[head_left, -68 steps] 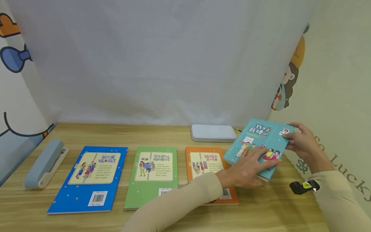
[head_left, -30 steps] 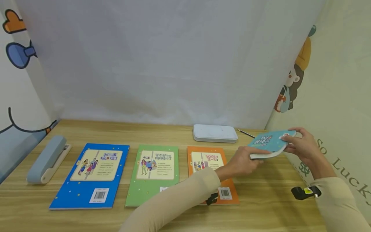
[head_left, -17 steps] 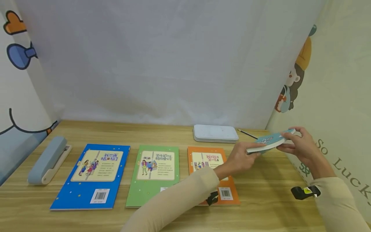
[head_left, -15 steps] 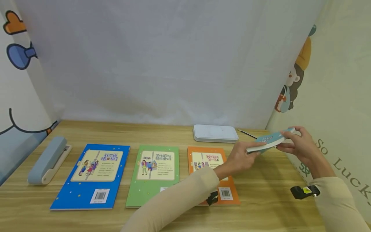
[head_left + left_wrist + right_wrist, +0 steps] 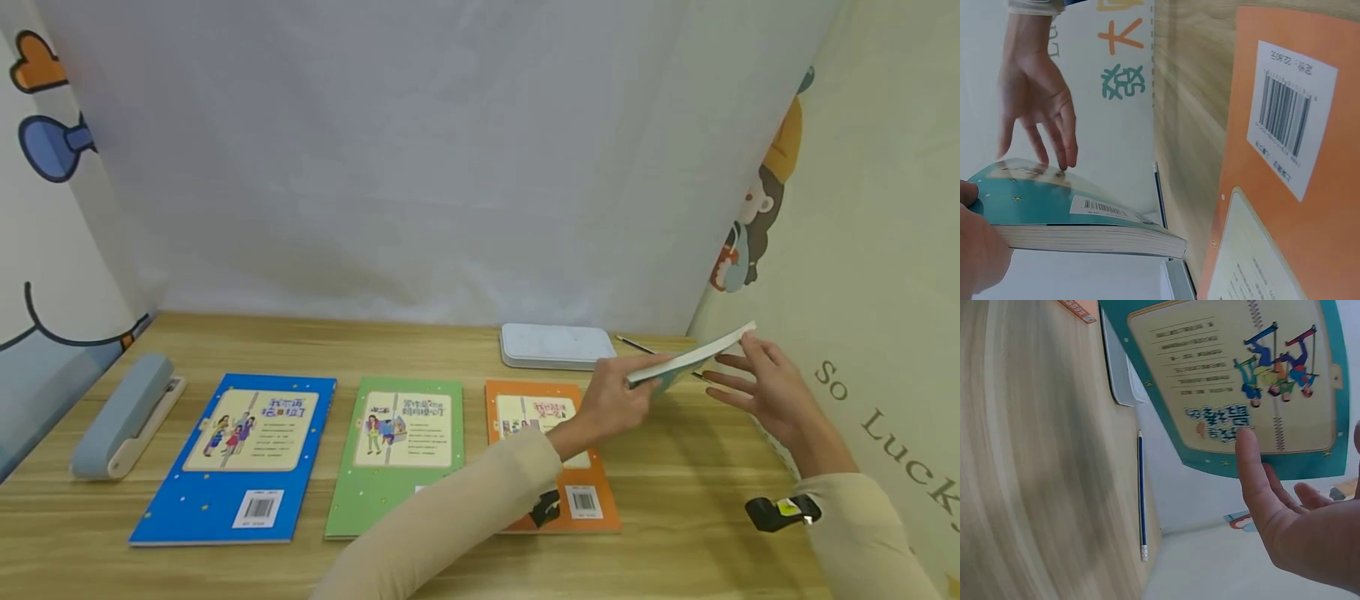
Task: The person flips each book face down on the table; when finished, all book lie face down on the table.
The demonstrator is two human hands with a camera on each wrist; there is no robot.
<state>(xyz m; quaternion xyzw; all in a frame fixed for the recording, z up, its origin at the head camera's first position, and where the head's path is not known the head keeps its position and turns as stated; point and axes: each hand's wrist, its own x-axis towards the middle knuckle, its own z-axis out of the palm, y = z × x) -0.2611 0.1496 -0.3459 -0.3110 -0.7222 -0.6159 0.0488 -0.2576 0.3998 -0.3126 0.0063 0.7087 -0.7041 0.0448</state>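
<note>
A teal paperback book (image 5: 693, 358) is held tilted above the right side of the table, its page edge toward the head camera. My left hand (image 5: 611, 400) grips its near left end, thumb on top. At the far end is my right hand (image 5: 780, 400), thumb tip by the raised edge and the other fingers spread below. In the right wrist view, an extended finger of it lies against or just in front of the printed back cover (image 5: 1179, 356); contact is unclear. Under the left forearm, an orange book (image 5: 592, 475) lies partly hidden.
A green book (image 5: 348, 492) and a blue book (image 5: 195, 500) lie farther left, back covers up. At the left edge sits a blue-grey stapler (image 5: 127, 417). A pale case (image 5: 557, 346) and a pencil (image 5: 1141, 494) lie at the back, near the wall.
The teal book has tipped from cover facing up to nearly edge-on, its right end raised. My right hand's fingers have loosened from their grip and spread. The other books have stayed put.
</note>
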